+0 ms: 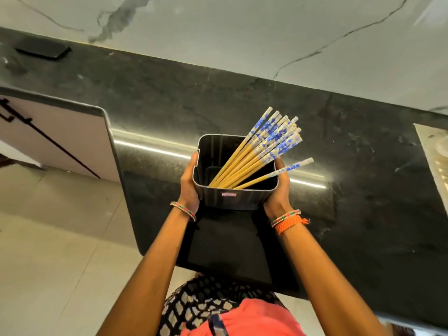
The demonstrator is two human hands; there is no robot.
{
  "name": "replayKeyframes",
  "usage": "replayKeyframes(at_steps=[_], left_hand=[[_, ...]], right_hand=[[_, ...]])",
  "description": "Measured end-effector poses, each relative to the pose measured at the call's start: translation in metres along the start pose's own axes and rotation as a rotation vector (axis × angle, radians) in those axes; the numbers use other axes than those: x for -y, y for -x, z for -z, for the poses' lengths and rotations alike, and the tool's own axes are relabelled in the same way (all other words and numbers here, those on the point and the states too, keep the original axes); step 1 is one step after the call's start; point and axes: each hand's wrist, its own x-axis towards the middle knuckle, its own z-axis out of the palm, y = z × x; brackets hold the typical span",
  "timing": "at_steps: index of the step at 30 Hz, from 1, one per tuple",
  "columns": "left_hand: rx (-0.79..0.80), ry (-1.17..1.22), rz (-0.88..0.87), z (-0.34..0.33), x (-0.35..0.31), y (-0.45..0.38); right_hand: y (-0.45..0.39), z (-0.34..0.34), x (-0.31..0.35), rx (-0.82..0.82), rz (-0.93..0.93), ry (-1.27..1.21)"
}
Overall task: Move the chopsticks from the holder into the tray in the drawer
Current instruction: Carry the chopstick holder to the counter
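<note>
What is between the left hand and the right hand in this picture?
In the head view, the dark holder sits between the left hand and the right hand, which grip its sides; the chopsticks stand inside it.

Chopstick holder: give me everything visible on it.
The holder is a dark, squarish open-topped container with rounded corners and ribbed walls, plastic or metal by its sheen, and a small label on its near face. It is upright over the dark countertop, gripped by the left hand and right hand on opposite sides. Chopsticks with yellow shafts and blue-white tops lean against its far right corner.
</note>
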Motion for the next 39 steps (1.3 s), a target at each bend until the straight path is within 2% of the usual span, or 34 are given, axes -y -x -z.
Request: replayKeyframes(at_steps=[5, 9, 12, 16, 21, 26, 30, 35, 39], left_hand=[[-0.114, -0.022, -0.079, -0.004, -0.001, 0.005], [-0.253, -0.074, -0.225, 0.005, -0.015, 0.032], [-0.562, -0.152, -0.433, 0.032, -0.022, 0.074], [-0.852, -0.079, -0.608, 0.063, -0.017, 0.157], [-1.09, 0.2, -0.858, 0.067, 0.0, 0.285], [-1.325, 0.427, -1.051, 0.048, 0.057, 0.411], [-1.546, 0.481, -1.236, 0.015, 0.115, 0.51], [-1.859, 0.534, -1.462, -0.044, 0.187, 0.612], [-2.097, 0.585, -1.538, -0.096, 0.242, 0.669]], right_hand=[[-0.009, -0.011, 0.018, 0.052, -0.043, 0.079], [-0.014, -0.033, 0.012, 0.223, -0.154, 0.048], [-0.002, -0.062, -0.011, 0.333, -0.259, 0.132], [0.04, -0.108, -0.052, 0.63, -0.396, 0.267], [0.131, -0.144, -0.11, 0.993, -0.664, 0.372], [0.253, -0.145, -0.159, 1.329, -0.882, 0.51], [0.371, -0.118, -0.178, 1.554, -1.099, 0.587], [0.511, -0.069, -0.181, 1.814, -1.268, 0.635], [0.598, -0.016, -0.173, 1.987, -1.424, 0.655]])
